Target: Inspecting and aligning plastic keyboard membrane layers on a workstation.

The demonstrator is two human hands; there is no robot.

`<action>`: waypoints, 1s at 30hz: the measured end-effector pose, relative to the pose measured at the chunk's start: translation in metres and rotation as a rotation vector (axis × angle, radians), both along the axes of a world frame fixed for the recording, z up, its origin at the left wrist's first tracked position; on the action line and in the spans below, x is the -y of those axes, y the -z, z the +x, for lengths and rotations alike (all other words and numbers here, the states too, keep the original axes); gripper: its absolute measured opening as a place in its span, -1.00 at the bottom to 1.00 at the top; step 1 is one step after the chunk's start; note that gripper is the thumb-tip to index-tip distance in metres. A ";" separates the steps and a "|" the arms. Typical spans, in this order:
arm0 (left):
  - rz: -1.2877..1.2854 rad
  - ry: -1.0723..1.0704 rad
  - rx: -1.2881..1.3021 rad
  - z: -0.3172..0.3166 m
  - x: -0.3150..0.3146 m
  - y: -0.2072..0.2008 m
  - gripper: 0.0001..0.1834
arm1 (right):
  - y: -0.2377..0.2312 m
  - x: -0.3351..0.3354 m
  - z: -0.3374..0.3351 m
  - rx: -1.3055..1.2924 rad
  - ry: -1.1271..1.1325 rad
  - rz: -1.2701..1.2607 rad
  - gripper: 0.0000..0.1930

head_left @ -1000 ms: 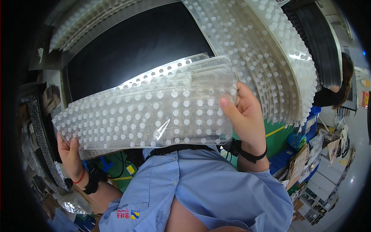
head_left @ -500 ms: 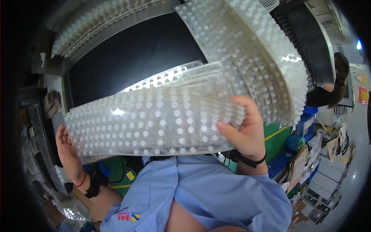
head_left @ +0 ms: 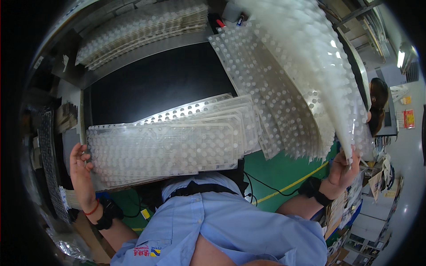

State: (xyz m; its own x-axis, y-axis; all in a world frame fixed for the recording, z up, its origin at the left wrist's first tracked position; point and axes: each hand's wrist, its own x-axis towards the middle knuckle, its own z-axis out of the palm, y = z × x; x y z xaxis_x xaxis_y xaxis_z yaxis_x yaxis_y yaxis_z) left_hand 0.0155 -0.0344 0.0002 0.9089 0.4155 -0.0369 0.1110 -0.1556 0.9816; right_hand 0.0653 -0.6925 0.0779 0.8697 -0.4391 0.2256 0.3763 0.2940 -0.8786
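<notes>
At the right, my right hand (head_left: 342,170) pinches the near corner of a clear plastic sheet with rows of white round dots (head_left: 330,60). The sheet bends up over a fanned pile of similar sheets (head_left: 277,93) and is smeared by motion. In front of me lies a stack of clear dotted sheets (head_left: 208,144), its layers fanned out toward the right. Beside the left end of this stack, my left hand (head_left: 81,168) is held with its fingers apart and slightly curled, close to the edge.
Behind the stack is a dark work surface (head_left: 159,75) with a metal rim. Another row of dotted sheets (head_left: 142,37) stands at the far left. Cables (head_left: 277,190) trail over the green floor (head_left: 266,173). A person (head_left: 378,106) is at the far right.
The dotted sheet that both hands held now lies on the front stack. My right hand has moved right to the other pile and taken a sheet's corner. My left hand stays near the stack's left end.
</notes>
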 end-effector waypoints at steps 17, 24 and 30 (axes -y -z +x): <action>0.288 -0.010 -0.250 0.002 -0.008 0.012 -0.42 | -0.012 -0.042 0.008 -0.469 0.949 -1.037 -0.44; 0.005 -0.048 -0.228 0.000 -0.016 0.013 -0.46 | 0.018 -0.150 0.000 -0.209 -0.188 -0.369 -0.59; -0.093 0.008 -0.115 -0.001 -0.018 0.014 -0.56 | 0.049 -0.193 0.021 -0.510 -0.480 -0.806 -0.46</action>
